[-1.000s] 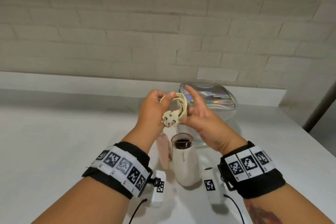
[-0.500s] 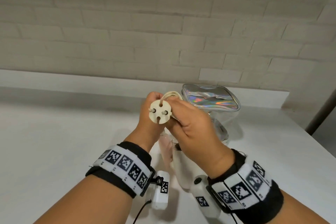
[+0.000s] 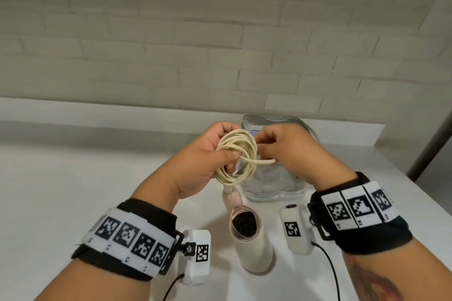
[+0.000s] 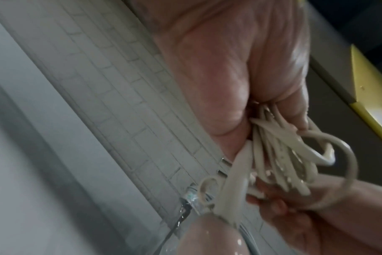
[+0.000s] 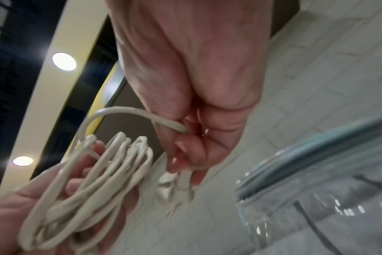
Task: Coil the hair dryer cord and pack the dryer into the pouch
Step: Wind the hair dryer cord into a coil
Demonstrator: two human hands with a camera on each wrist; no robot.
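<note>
The cream-coloured hair dryer cord (image 3: 236, 156) is gathered into a bundle of several round loops held up above the white table (image 3: 73, 190), with the left hand (image 3: 203, 161) gripping the bundle, its thumb pressed across the strands and its fingers curled round behind them. The right hand (image 3: 288, 151), just right of the coil, has its fingers curled round the free end of the cord, and the right wrist view shows the plug (image 5: 177, 182) in those fingers. Below the hands the pale pink hair dryer (image 3: 249, 237) stands on the table with its dark nozzle facing up, and the clear pouch (image 3: 276, 186) with an iridescent top sits just beyond it, near the brick wall (image 3: 220, 32).
</note>
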